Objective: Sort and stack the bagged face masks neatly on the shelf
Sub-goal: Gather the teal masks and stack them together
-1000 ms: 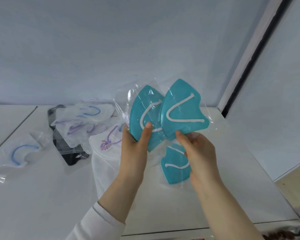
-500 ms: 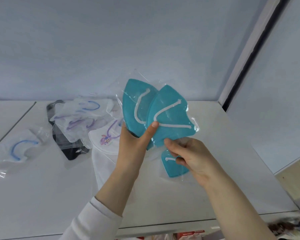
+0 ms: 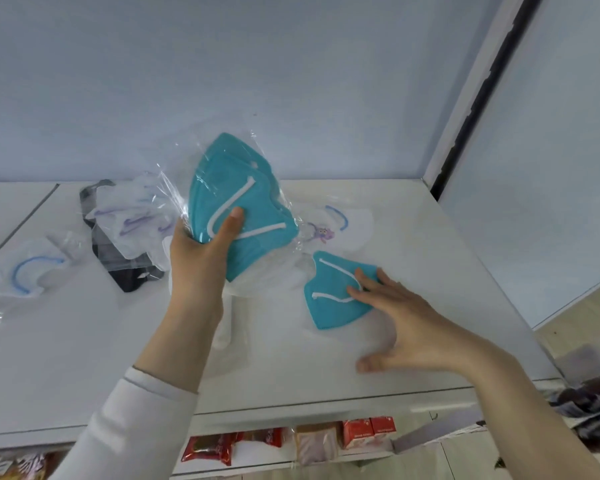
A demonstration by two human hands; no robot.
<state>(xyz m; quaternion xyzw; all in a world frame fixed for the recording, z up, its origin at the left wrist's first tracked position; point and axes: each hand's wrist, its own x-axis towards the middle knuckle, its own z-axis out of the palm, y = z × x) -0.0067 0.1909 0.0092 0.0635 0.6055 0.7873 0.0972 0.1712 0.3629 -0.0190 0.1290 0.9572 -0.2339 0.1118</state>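
My left hand [image 3: 201, 258] grips two teal bagged masks [image 3: 236, 202] stacked together, thumb across the front, lifted above the white shelf [image 3: 84, 341]. My right hand [image 3: 406, 323] lies spread with straight fingers, fingertips touching a third teal bagged mask [image 3: 329, 303] that lies flat on the shelf. A white bagged mask with a cartoon print and blue loop [image 3: 340, 226] lies behind it. At the left lies a pile of white bagged masks with purple loops [image 3: 132, 220] over a dark bagged mask [image 3: 129, 271], and a white bagged mask with a blue loop [image 3: 32, 271] sits apart.
The shelf's back wall [image 3: 257, 81] rises close behind the masks and a side panel [image 3: 534, 168] closes the right. Red snack packs [image 3: 368, 434] sit on the lower shelf below the front edge. More white bags [image 3: 229, 323] lie under my left wrist.
The two teal masks have been brought together into one stack in my left hand. My right hand let go and moved down right onto the third teal mask on the shelf.
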